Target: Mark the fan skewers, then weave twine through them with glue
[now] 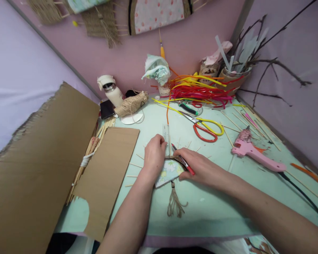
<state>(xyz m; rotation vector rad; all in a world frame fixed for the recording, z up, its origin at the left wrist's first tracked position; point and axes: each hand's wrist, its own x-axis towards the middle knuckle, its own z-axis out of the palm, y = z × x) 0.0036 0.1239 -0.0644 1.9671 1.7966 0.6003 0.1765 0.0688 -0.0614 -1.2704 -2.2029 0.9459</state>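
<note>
My left hand (154, 155) is closed, its fingers curled at the edge of a clear ruler (165, 131) that lies pointing away from me. In my right hand (198, 165) is a red pen (187, 165), its tip toward the ruler. Between both hands lies a half-round craft piece (170, 171) covered in floral fabric, with a dark cord and twine along its curved edge. Thin wooden sticks (135, 164) fan out from it, partly hidden by my hands. A twine tassel (175, 203) hangs from its straight side.
Cardboard sheets (113, 158) stand at left. Scissors (205, 128), a pink glue gun (257, 153) with its cord, and loose sticks lie at right. Behind are colourful pipe cleaners (201, 92), a twine bundle (131, 104), a white bottle (113, 93) and jars with branches (275, 61).
</note>
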